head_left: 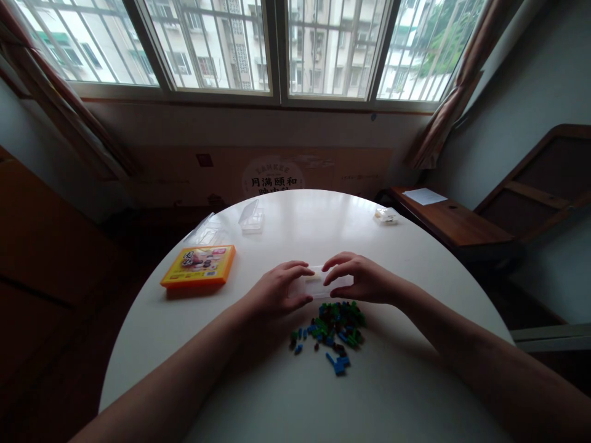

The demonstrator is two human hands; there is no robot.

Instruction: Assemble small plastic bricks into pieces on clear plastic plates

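A small clear plastic box [316, 284] lies on the round white table [286, 394], and both of my hands grip it. My left hand [276, 291] clasps its left end with fingers curled over the top. My right hand [359, 278] holds its right end the same way. Just in front of the box lies a heap of several tiny blue, green and dark building bricks [333, 328], with a few loose ones strayed toward me.
An orange flat box [199, 266] lies at the table's left. Behind it are a clear lid or tray [205, 234], another small clear box [252, 218] and a small clear packet [386, 215] at the far right. A wooden side table with paper [447, 216] stands to the right.
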